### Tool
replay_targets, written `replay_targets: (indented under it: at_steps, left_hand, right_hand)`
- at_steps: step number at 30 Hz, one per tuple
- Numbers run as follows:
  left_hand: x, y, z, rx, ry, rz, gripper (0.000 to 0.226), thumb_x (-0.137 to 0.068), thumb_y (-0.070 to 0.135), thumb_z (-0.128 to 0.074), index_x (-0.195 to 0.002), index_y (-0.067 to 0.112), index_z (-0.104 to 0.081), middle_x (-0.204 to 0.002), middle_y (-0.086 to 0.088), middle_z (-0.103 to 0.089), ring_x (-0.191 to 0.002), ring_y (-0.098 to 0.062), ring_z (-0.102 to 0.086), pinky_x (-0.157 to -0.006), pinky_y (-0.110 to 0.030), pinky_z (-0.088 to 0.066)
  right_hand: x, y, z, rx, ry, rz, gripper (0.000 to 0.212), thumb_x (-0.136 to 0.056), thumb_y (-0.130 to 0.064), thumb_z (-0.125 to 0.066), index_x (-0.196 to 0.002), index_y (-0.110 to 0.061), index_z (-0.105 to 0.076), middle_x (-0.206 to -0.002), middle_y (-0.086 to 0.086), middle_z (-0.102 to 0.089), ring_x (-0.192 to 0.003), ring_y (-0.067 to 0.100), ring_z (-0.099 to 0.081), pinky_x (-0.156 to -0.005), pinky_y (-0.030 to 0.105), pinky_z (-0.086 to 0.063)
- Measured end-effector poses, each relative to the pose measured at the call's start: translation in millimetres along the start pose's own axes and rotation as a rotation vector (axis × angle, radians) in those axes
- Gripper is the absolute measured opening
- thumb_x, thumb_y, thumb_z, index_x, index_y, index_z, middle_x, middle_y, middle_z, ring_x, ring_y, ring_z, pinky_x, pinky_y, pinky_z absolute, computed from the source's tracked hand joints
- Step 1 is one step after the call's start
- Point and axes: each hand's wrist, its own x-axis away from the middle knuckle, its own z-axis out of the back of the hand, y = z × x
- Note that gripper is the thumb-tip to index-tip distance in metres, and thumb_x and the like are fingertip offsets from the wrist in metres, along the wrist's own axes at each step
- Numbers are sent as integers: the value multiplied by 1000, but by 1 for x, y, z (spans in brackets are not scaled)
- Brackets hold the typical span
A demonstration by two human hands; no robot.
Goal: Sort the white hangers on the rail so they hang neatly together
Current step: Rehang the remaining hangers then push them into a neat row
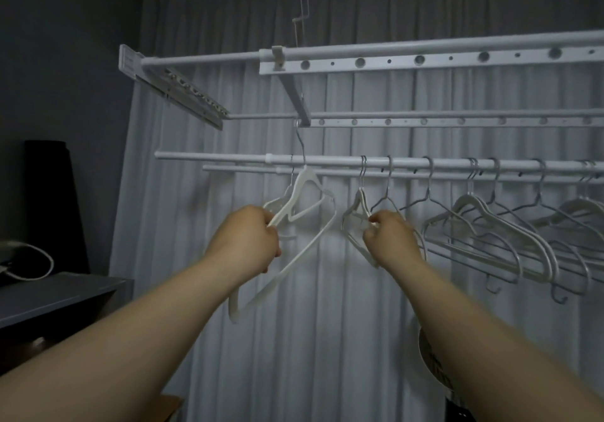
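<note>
Head view showed the left hand [243, 240] clenched around a white hanger [287, 235], fingers wrapped over one shoulder of it near the neck. That hanger was tilted steeply, its far end hanging down and to the left below the wrist, and its metal hook [299, 137] rose well above the fist, up toward the higher perforated bar [425, 121]; whether the hook had caught on anything there could not be told. Just behind the fist a second white hanger [283, 201] hung from the rail [327, 161] by its own hook.

To the right of that grip, well apart from it, the right hand [390, 237] pinched the shoulder of another white hanger [354, 215], thumb and fingertips closed on the plastic, the remaining fingers curled. This hanger's hook was over the rail directly above the hand. Both forearms reached up and forward from the bottom corners, bare, wrists roughly level, backs of the hands toward the camera.

Farther right of the right hand, a row of hangers [496, 222], thin wire ones mixed with white plastic ones, hung spaced along the rail, overlapping at the far edge. Behind everything a pale curtain [327, 340] hung in folds. Left of the left forearm stood a grey shelf [65, 294] with a white cable [39, 258] lying on it.
</note>
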Motion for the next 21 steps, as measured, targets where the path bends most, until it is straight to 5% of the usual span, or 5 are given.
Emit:
replay_targets:
  at_steps: [7,13,17,21]
  left_hand:
    - [-50,-9,-45,-52,2,81,29,-91,4,-38,-101,1,-65,-86,-10,-70,-46,-14,-52,-46,-21,-40]
    - [-81,-4,-80,-118,40,117,26,-90,3,-39,-91,2,-65,-95,-17,-74,-52,-20,-57,-61,-27,-49]
    - [-104,8,-104,-167,62,137,26,-88,2,-40,-93,1,-65,-98,-17,-73,-85,-33,-68,-81,-36,-54]
    - [-124,23,-122,-191,69,132,25,-88,2,-41,-98,-1,-64,-106,-21,-69,-98,-36,-66,-83,-37,-51]
  right_hand:
    - [-31,26,-27,59,-64,67,45,-90,2,-41,-134,-3,-36,-137,17,-39,-123,32,-44,-96,32,-38]
    - [-41,59,-30,173,-21,153,48,-90,5,-40,-137,-5,-33,-137,14,-40,-117,31,-50,-90,32,-42]
    - [-46,78,-28,255,21,253,60,-89,7,-41,-144,-9,-21,-142,11,-34,-116,28,-52,-88,32,-45]
    - [-53,91,-24,264,34,257,53,-91,5,-41,-140,-11,-30,-142,8,-35,-112,28,-55,-84,31,-45]
